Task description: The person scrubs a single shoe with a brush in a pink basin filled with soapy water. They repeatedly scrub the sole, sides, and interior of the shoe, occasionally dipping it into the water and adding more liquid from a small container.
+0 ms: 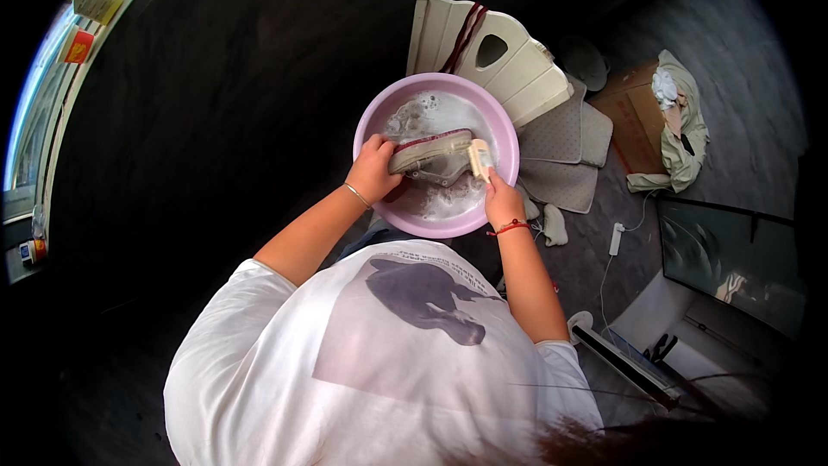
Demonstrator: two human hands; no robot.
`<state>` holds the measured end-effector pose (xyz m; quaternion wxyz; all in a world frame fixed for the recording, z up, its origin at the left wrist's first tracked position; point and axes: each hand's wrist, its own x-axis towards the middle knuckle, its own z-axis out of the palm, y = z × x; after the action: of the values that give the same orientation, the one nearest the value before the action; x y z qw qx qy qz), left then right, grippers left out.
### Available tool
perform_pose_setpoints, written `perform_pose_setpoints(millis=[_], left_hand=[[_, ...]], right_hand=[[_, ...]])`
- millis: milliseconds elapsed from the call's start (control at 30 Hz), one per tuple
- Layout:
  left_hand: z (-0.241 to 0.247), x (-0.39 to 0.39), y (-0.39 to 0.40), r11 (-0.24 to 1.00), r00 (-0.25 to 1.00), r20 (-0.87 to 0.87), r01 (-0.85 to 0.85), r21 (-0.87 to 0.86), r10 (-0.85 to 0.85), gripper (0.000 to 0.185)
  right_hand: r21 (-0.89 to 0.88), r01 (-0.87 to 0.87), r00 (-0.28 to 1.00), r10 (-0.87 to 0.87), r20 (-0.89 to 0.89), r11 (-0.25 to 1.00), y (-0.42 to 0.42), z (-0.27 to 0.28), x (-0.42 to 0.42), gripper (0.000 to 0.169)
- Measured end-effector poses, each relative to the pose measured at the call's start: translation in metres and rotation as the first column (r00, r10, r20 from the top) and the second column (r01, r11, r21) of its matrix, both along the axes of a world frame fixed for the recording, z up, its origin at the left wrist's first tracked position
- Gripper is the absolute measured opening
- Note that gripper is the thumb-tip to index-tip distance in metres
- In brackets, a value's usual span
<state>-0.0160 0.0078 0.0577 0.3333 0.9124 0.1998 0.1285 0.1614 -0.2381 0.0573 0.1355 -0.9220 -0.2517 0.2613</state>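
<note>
My left hand [374,167] grips one end of a wet shoe [430,150], which lies on its side over the water. Its pale rubber sole edge with a dark red line faces up, and its grey upper with eyelets hangs toward me. In my right hand [502,199] is a cream scrubbing brush [480,160], its head against the shoe's other end. Both hands are above a pink plastic basin [508,142] of cloudy, foamy water [432,111]. The shoe's lower side is hidden.
Behind the basin stands a white slatted panel [511,74] with a dark red strap. Grey mats [559,178] and a pale shoe [554,225] lie on the right. Farther right are a cardboard box [631,120] with cloth, a white power strip [616,239] with its cord, and a dark screen [724,259].
</note>
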Motion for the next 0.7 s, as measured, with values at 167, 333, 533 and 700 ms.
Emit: perform_pose_setpoints(millis=[167, 333, 533, 700], left_hand=[[0.006, -0.005, -0.005, 1.0, 0.991, -0.132, -0.007, 0.001, 0.007, 0.059], [0.014, -0.005, -0.008, 0.992, 0.983, -0.18, 0.057, 0.11, -0.037, 0.059], [0.013, -0.002, -0.009, 0.996, 0.972, -0.233, 0.061, 0.071, -0.043, 0.06], [0.012, -0.001, -0.006, 0.999, 0.969, -0.248, 0.026, 0.04, -0.015, 0.061]], right_hand=[[-0.038, 0.001, 1.0, -0.001, 0.008, 0.999, 0.002, -0.03, 0.001, 0.051], [0.059, 0.307, 0.892, -0.265, -0.367, 0.95, 0.012, -0.046, 0.012, 0.05], [0.286, 0.243, 0.963, -0.193, -0.19, 0.927, 0.02, -0.048, -0.006, 0.047], [0.38, -0.142, 0.986, 0.166, -0.03, 0.914, 0.053, -0.017, -0.064, 0.053]])
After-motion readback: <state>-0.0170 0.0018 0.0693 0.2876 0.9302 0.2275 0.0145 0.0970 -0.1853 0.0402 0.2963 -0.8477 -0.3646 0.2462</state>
